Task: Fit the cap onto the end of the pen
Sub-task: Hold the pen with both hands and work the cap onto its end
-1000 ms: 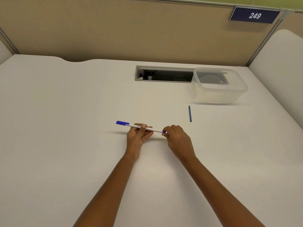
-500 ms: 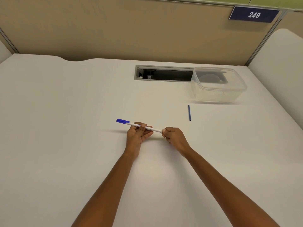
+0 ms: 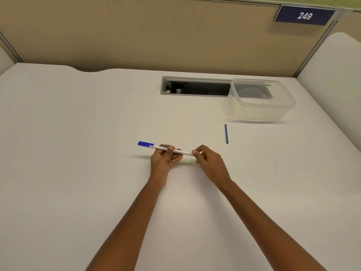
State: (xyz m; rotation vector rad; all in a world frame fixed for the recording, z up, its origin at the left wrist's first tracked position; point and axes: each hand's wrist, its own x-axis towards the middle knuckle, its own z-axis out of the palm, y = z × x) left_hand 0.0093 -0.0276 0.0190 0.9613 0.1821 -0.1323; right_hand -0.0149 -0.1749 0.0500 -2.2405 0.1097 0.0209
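A white pen is held level just above the white desk, pointing left to right. A blue cap sits on its left end. My left hand grips the middle of the barrel from below, thumb on top. My right hand pinches the pen's right end with thumb and fingertips. That end is hidden under the fingertips.
A thin dark-blue rod lies on the desk to the right of my hands. Behind it stands a clear plastic container, partly over a cable slot. Beige partition walls enclose the desk at the back and right.
A small blue tip showed at the pen's right end a second ago; my right fingertips now cover it. The pen and left hand have barely moved.
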